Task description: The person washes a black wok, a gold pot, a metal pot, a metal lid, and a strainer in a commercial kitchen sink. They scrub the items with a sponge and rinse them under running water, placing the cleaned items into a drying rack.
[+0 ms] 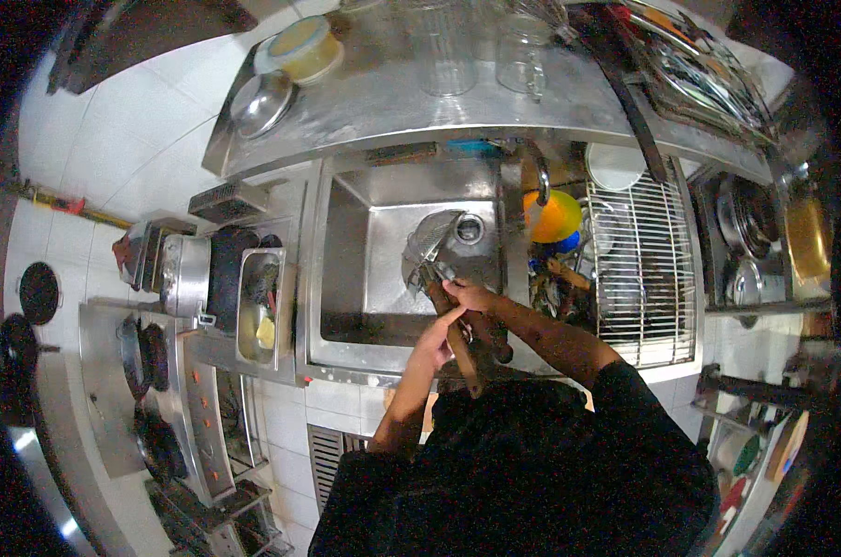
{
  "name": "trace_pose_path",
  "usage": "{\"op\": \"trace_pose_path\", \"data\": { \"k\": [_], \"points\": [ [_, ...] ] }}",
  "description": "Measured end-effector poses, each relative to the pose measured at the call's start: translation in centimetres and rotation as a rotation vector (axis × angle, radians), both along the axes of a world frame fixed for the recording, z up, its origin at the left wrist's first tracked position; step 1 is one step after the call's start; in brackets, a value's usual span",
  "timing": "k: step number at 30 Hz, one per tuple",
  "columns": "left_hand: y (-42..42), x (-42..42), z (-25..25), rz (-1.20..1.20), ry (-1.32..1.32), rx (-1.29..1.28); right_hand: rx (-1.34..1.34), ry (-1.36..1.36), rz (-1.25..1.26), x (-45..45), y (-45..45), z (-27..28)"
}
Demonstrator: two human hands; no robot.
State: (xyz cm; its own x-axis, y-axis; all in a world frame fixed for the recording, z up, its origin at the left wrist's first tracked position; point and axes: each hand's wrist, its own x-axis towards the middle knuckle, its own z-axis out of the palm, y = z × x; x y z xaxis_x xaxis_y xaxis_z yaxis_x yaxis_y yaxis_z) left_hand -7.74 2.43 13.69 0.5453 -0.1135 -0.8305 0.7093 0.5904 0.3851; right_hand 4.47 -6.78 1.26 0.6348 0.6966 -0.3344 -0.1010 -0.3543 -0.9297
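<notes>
Over the near edge of a stainless steel sink point(399, 250), both hands are on a bundle of long-handled kitchen utensils point(435, 289). My left hand point(440, 341) grips the handles, one of them wooden, which point towards my body. My right hand point(467, 296) closes around them a little farther up, near the metal ends. A perforated metal skimmer or strainer head point(434, 237) at the far end of the bundle hangs over the basin, beside the round drain point(469, 228). Which utensils each hand holds cannot be fully told.
Right of the basin, a faucet point(544, 181) hangs over an orange and yellow bowl point(558, 216). Beyond lies a white wire rack point(643, 278). A metal tray point(281, 313) with scrubbing pads stands at the left. Glass jars point(521, 63) stand on the steel shelf point(364, 115) above.
</notes>
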Motion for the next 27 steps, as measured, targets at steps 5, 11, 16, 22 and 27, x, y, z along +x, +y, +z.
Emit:
{"op": "trace_pose_path", "data": {
  "k": [5,11,16,22,27],
  "points": [
    [1.2,-0.1,-0.6,-0.026,0.008,-0.035,0.302,0.523,0.073,-1.7,-0.5,-1.1],
    [0.5,0.7,-0.5,-0.039,-0.002,-0.197,0.034,0.673,-0.115,-2.3,-1.5,1.5],
    [-0.3,1.6,0.1,0.074,-0.188,-0.137,-0.126,0.446,0.061,-1.1,-2.1,6.2],
    [2.0,1.4,-1.4,0.102,-0.189,-0.079,0.397,-0.147,-0.458,2.2,-8.1,7.3],
    [2.4,0.9,0.2,0.231,-0.104,-0.138,0.305,0.228,-1.057,7.7,-13.1,11.9]
  ]
}}
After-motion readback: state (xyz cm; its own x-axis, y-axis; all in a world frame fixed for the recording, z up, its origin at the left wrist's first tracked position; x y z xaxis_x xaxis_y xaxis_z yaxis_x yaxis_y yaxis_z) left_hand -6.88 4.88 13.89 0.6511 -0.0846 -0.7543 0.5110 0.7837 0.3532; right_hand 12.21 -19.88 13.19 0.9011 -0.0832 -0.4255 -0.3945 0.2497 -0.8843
